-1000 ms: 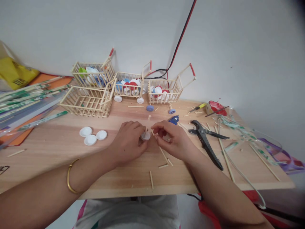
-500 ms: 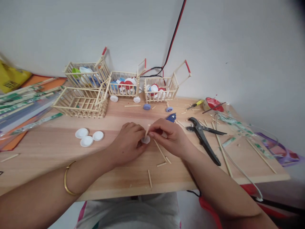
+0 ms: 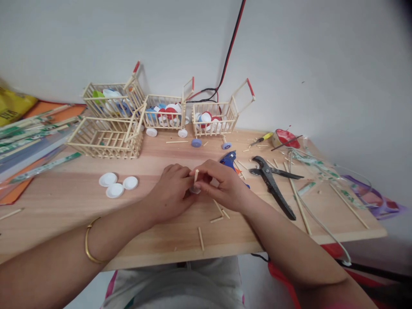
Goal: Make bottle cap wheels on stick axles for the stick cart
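My left hand (image 3: 172,186) is closed around the edge of a white bottle cap (image 3: 195,190) at the table's middle. Between the thumb and fingers of my right hand (image 3: 222,184) is a short wooden stick (image 3: 196,175), standing upright with its lower end at the cap. Whether the stick touches the cap is hard to make out behind the fingers. Three white bottle caps (image 3: 115,190) lie to the left of my left hand. Behind my right hand lies a blue glue gun (image 3: 229,159), partly covered by it.
Small stick-built carts (image 3: 215,119) stand along the wall, some holding coloured caps; one basket (image 3: 104,137) is without caps. Right of my hands are black pliers (image 3: 272,184), a yellow-handled knife (image 3: 264,137), a red-and-white bowl (image 3: 286,139) and a white cord (image 3: 318,223). Wrapped sticks (image 3: 41,167) lie at left.
The stick, tilted before, now stands more upright in my right hand. The whole view has shifted slightly, and more of the glue gun shows behind my right hand.
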`<state>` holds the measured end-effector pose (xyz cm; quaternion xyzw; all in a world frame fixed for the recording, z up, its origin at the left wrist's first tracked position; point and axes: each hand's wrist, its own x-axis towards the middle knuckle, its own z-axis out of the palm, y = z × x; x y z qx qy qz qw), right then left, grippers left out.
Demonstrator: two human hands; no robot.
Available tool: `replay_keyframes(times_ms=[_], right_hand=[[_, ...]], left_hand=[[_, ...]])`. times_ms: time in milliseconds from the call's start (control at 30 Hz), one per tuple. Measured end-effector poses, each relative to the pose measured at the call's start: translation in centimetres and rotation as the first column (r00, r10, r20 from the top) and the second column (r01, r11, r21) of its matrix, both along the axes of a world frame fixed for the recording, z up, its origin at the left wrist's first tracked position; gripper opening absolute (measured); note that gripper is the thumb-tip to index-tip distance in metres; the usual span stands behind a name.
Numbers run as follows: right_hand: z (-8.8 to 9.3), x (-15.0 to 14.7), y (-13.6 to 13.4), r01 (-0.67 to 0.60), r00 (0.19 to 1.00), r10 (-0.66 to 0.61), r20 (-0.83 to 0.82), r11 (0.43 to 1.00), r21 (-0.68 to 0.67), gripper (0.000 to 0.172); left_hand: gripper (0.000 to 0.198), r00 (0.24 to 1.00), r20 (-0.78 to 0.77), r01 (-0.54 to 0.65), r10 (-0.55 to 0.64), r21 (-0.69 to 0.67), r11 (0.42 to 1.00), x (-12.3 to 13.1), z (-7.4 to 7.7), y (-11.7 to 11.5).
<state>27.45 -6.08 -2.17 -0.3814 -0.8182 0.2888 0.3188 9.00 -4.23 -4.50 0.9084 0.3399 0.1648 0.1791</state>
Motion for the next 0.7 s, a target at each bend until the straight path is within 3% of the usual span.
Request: replay_keyframes(times_ms=[100,700], right_hand=[[-0.01,0.07,0.13,0.001,1.0,-0.001,0.004,1.0,0.025,0.007],[0.46,0.46,-0.17,0.048,0.99,-0.045,0.134,0.999,-0.02,0.01]], left_hand=[[0.01,1.0,-0.012,0.007,-0.006,0.023,1.0,0.0,-0.06,0.0],[0.012,1.0,-0.023,0.013,-0.013,0.014,1.0,-0.13,0.19,-0.03]])
